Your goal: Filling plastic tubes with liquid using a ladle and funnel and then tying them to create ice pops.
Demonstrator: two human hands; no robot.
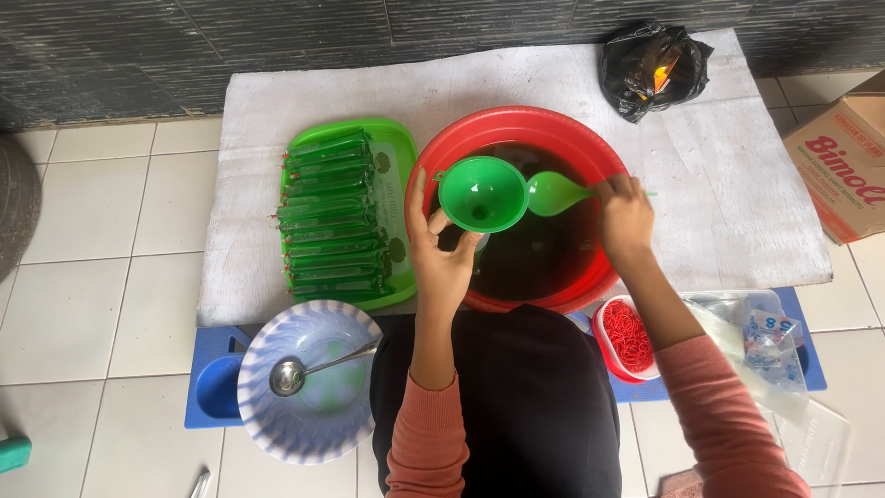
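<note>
Closest to my camera is my own lap in a dark garment (516, 406), with two salmon-pink sleeves reaching forward from it. My left hand (441, 258) is closed around something under a green funnel (481, 194), holding it upright over a red basin (433, 184); I cannot tell what sits beneath the funnel, because the hand and funnel hide it. My right hand (625, 214) grips the handle of a green ladle (555, 194), whose bowl touches the funnel's right rim. Dark liquid (544, 254) fills the basin, and funnel and ladle both hang above it.

Left of the basin, a green tray (398, 148) carries a neat stack of long, thin, filled green packets (330, 217), lying side by side. Basin and tray rest on a white board (719, 184) laid on the tiled floor (92, 304); it serves as my counter. A knotted black plastic bag (653, 66) sits at the board's far right corner.

Near my left knee, a pale blue-and-white fluted bowl (277, 424) holds a metal ladle (293, 374), and it rests on a blue plastic stand (214, 387). By my right knee, a small red tub (601, 325) is full of red rubber bands (629, 334), just beside a clear bag of plastic wrappers (765, 341). A cardboard box (843, 166) stands at the right edge.
</note>
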